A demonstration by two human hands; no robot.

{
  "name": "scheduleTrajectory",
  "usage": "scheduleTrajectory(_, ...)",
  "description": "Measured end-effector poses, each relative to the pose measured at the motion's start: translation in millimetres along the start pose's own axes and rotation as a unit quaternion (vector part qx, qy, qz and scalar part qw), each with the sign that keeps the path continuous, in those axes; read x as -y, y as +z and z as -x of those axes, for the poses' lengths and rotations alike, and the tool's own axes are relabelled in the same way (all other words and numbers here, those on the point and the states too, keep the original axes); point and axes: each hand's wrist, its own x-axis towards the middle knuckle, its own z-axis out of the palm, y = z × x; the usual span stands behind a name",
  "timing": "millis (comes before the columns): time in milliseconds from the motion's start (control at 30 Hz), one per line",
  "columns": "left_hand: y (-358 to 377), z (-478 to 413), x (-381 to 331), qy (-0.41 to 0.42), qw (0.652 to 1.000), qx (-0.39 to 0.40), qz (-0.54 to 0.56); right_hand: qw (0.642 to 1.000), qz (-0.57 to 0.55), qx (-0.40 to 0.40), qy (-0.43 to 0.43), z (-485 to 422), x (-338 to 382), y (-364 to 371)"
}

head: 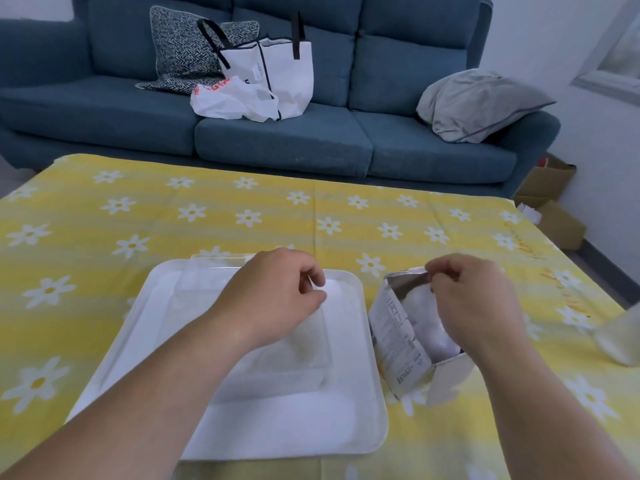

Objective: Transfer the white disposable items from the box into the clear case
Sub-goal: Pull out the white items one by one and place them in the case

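your right hand (474, 306) pinches the box (398, 337) flap to hold it open. your left hand (273, 292) curls over the clear case (308, 344); i cannot tell if it holds anything.

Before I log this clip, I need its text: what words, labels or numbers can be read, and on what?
No text reads clearly.
On the box: small dark print on its side, too blurred.
On the plastic bag: red print, crumpled, unreadable.
On the tote: a small tag, too small.
On the tablecloth: orange script near the right edge, too blurred.
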Motion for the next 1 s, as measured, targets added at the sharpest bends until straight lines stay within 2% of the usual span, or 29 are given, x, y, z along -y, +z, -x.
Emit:
scheduleTrajectory(100, 12, 0, -9, 0.01, 0.994, -0.01, 0.113, 0.989, -0.139, -0.042, -0.04, 6, 5, -8)
scheduleTrajectory(200, 19, 3, -22, 0.014, 0.979, 0.016, 0.2, 0.962, -0.267, -0.025, -0.051, 16, 13, -11)
scheduleTrajectory(300, 24, 6, -33, 0.033, 0.969, 0.06, 0.236, 0.95, -0.302, 0.002, -0.082, 20, 18, -11)
scheduleTrajectory(400, 28, 9, -39, 0.054, 0.964, 0.108, 0.239, 0.93, -0.346, 0.069, -0.102, 22, 20, -8)
scheduleTrajectory(500, 34, 8, -39, 0.062, 0.959, 0.115, 0.25, 0.919, -0.366, 0.109, -0.102, 24, 22, -2)
scheduleTrajectory(567, 35, 7, -37, 0.042, 0.963, 0.092, 0.25, 0.935, -0.343, 0.056, -0.078, 21, 19, 0)
scheduleTrajectory(633, 33, 6, -34, 0.02, 0.96, 0.072, 0.269, 0.968, -0.245, 0.009, -0.06, 15, 14, -3)
scheduleTrajectory(700, 31, 5, -31, 0.01, 0.954, 0.064, 0.291, 0.979, -0.182, 0.082, -0.045, 14, 11, -4)
scheduleTrajectory(767, 29, 5, -30, -0.002, 0.946, 0.058, 0.318, 0.97, -0.166, 0.177, -0.027, 15, 7, 1)
scheduleTrajectory(800, 29, 4, -30, -0.015, 0.942, 0.054, 0.331, 0.972, -0.136, 0.19, -0.031, 16, 4, 4)
scheduleTrajectory(867, 28, 2, -29, -0.044, 0.935, 0.043, 0.35, 0.983, -0.076, 0.166, -0.036, 15, 1, 7)
scheduleTrajectory(1000, 26, -1, -24, -0.089, 0.926, 0.005, 0.368, 0.985, -0.117, 0.125, -0.014, 10, 0, 2)
